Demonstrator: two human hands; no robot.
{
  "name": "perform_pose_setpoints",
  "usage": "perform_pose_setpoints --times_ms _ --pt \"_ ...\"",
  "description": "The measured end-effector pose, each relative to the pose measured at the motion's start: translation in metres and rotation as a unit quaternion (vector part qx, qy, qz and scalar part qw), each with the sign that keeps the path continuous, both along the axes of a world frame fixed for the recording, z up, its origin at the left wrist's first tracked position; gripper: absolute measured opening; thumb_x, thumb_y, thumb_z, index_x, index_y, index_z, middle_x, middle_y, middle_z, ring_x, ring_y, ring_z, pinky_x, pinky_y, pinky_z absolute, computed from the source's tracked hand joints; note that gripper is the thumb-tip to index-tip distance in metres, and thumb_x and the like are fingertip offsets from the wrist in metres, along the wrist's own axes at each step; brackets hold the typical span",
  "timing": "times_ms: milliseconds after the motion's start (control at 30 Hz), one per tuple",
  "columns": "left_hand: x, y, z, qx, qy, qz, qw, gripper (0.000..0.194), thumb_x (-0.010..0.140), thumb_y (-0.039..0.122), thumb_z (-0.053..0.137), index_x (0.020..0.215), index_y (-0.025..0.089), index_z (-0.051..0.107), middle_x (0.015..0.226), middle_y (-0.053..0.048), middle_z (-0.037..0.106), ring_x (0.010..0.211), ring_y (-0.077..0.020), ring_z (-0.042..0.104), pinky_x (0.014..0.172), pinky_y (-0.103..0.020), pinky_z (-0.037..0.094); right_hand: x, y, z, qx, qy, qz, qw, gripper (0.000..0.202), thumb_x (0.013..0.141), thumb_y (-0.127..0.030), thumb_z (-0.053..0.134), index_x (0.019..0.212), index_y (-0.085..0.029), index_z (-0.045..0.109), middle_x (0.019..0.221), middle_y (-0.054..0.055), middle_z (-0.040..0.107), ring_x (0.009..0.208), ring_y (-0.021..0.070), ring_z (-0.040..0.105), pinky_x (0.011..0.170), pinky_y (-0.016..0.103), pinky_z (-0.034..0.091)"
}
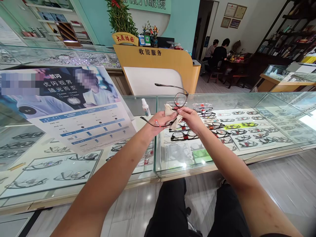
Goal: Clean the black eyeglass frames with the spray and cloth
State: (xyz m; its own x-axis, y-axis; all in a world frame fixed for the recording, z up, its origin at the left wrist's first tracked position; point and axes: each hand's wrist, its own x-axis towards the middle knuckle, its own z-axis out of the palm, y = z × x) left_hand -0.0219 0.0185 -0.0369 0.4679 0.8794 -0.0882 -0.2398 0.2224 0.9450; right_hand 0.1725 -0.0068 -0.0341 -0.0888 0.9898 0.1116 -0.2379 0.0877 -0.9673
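A pair of dark-framed eyeglasses (181,93) is held up over the glass counter, one temple stretching out to the left above, the other passing under my left wrist. My left hand (159,122) is closed on a beige cloth (175,125), which is wrapped around one lens; the lens itself is hidden. Fingers of my right hand (191,119) pinch the glasses near the bridge, at the cloth's edge. A small red-and-white tag (156,123) shows by my left palm. Just behind my left hand stands a white spray bottle (145,107).
The glass display counter (163,172) holds rows of glasses frames (238,131). A large printed leaflet (98,123) stands at left. Behind is a wooden cashier desk (158,61) with plants. Two people (219,54) sit at a far table.
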Motion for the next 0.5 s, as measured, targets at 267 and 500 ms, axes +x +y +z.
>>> perform_pose_setpoints --times_ms 267,500 --pt "0.007 0.000 -0.003 0.067 0.009 0.072 0.995 0.066 0.056 0.063 0.113 0.095 0.016 0.089 0.094 -0.008 0.085 0.085 -0.0205 0.073 0.080 -0.034 0.054 0.000 0.000 0.000 0.026 -0.009 0.000 1.000 0.048 0.065 -0.068 0.104 0.084 -0.028 0.086 0.121 0.003 0.088 0.090 0.0169 0.066 0.075 0.032 0.049" --pt "-0.011 0.006 0.001 0.025 0.031 -0.083 0.996 0.065 0.066 0.059 0.111 0.108 0.017 0.086 0.101 -0.007 0.082 0.089 -0.0204 0.075 0.080 -0.033 0.058 0.005 0.004 0.004 0.017 0.024 -0.011 1.000 0.054 0.055 -0.069 0.108 0.075 -0.025 0.083 0.109 0.004 0.088 0.096 0.0213 0.069 0.085 0.035 0.056"
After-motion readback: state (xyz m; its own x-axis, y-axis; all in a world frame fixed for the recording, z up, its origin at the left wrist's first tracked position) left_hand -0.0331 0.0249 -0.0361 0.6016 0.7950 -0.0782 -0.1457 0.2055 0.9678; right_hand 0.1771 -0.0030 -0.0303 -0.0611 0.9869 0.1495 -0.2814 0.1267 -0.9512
